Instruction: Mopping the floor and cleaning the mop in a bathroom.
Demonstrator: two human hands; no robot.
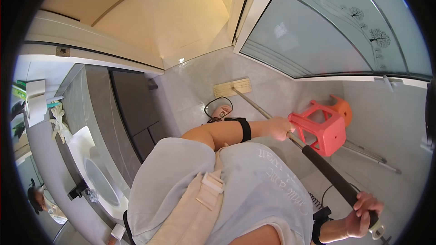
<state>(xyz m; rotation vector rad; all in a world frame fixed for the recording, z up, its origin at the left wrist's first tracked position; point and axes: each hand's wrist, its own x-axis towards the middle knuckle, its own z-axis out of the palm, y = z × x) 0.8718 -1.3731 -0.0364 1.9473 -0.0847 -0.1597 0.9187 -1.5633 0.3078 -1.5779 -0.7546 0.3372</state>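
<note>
A flat mop with a pale yellowish head (pixel 223 89) lies against the grey tiled floor. Its metal pole (pixel 253 103) runs diagonally down to a black foam grip (pixel 328 170). Around the metal part of the pole, just above the foam, my left hand (pixel 280 128) is closed; a black band circles that wrist. Near the end of the foam grip, my right hand (pixel 366 212) wraps the handle, with a ring-shaped hanger beyond it. A foot in a pink slipper (pixel 222 111) shows close below the mop head, partly framed by a dark cable loop.
Right of the pole stand a red plastic stool (pixel 323 127) and an orange one (pixel 344 110). Thin metal poles (pixel 371 156) lie behind them. A frosted glass door (pixel 306 37) is at upper right, a doorway at top. On the left are dark cabinets (pixel 131 98) and a white washbasin (pixel 81 143).
</note>
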